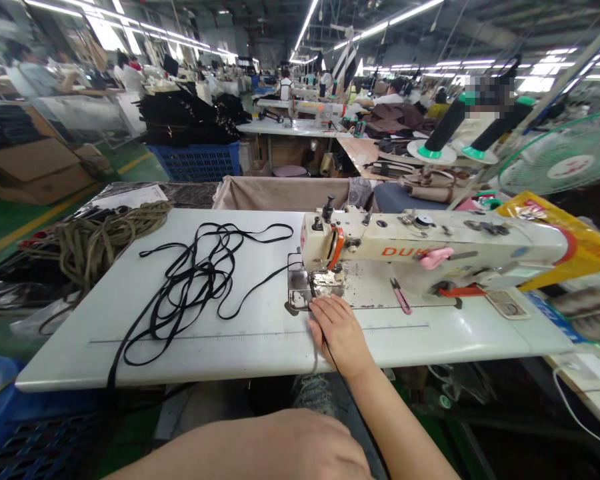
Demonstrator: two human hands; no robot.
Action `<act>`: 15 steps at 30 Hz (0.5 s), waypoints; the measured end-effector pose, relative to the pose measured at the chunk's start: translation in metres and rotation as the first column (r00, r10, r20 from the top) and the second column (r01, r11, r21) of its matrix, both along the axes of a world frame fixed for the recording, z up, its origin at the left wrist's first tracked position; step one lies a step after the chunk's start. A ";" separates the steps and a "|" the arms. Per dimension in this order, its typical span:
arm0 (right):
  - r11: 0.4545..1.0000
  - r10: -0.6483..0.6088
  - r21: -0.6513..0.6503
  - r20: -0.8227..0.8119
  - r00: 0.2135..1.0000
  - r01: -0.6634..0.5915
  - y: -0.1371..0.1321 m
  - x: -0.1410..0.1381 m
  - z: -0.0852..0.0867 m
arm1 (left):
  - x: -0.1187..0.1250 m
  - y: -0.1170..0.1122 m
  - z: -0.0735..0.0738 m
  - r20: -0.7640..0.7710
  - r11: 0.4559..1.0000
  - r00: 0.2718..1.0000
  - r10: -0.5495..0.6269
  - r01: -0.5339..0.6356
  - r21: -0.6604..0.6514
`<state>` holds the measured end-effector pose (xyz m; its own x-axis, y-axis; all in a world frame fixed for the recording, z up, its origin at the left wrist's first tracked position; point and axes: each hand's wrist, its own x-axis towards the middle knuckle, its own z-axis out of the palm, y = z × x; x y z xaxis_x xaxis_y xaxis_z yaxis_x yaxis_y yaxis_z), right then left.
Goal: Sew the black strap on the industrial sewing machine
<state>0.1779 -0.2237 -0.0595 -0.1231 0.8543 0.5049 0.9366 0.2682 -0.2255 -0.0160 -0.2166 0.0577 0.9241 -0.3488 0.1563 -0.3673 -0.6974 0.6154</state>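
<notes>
My right hand (340, 333) lies flat on the white table (240, 353), fingers stretched toward the needle plate and presser foot (310, 283) of a cream sewing machine (430, 243). It rests on a thin black strap that runs back under my wrist. The rest of the black strap (195, 280) lies in a loose tangle to the left of the machine. My left hand or forearm (280, 447) fills the bottom of the view, close and blurred. Its fingers do not show.
A pile of olive cord (95, 240) sits at the table's left end. Pink snips (400, 297) lie on the machine bed. Thread cones (445, 130), a fan (570, 163) and a yellow bag (580, 233) stand to the right. A blue basket (10, 420) is at lower left. Other workers sit far behind.
</notes>
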 end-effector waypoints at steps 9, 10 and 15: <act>0.999 -0.049 -0.020 0.039 0.998 0.049 0.003 -0.001 0.000 | -0.004 0.005 -0.014 0.038 0.998 0.997 0.064 -0.063 -0.025; 0.999 -0.051 -0.014 0.041 0.998 0.052 0.003 -0.001 0.000 | -0.004 0.006 -0.021 0.033 0.996 0.996 0.084 -0.083 -0.024; 0.998 -0.033 0.047 0.086 0.996 0.029 0.003 0.000 -0.001 | 0.006 0.012 -0.059 -0.114 0.986 0.987 0.116 -0.128 -0.111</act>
